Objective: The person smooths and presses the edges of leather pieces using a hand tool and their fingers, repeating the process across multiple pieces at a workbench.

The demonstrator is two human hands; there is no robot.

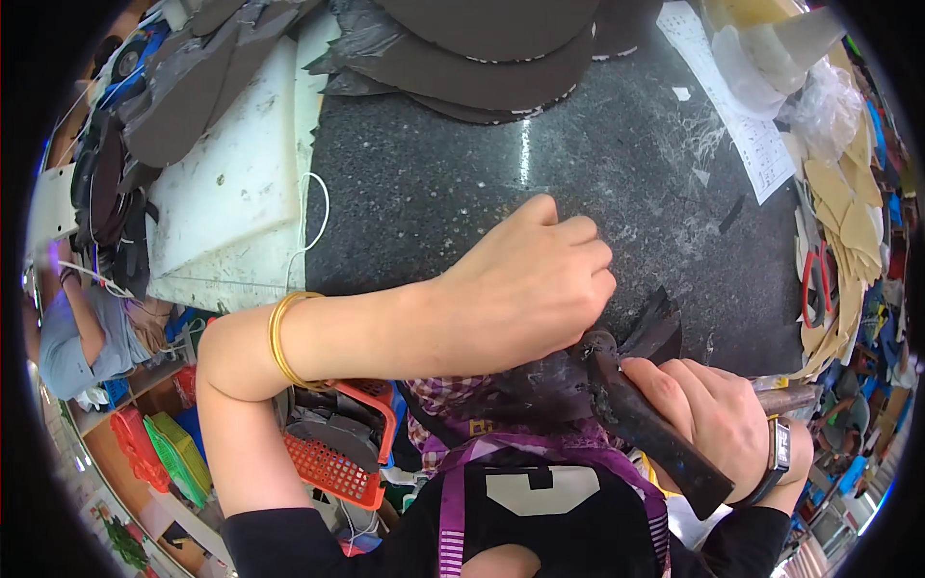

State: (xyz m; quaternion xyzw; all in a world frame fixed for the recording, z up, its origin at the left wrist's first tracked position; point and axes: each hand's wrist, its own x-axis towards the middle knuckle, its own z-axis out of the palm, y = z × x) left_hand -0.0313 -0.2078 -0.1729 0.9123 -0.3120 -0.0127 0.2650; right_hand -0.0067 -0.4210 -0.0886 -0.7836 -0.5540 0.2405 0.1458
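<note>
The left hand (549, 275) is curled with its fingers folded under, above the counter (405, 183) by its near edge; whether it pinches anything is hidden. The right hand (708, 409) is wrapped round one dark hammer-like tool (646, 414), just off that edge, the tool's rounded end close under the left knuckles. One dark scrap (657, 328) lies at the near edge, beside the tool. At the far edge sits one stack of dark brown panels (482, 72) — at least three layers — and towards the far right corner one paper sheet (737, 106). One red-handled tool (826, 268) rests by the right edge. Open room runs mid-counter — from the stack to the left hand.
</note>
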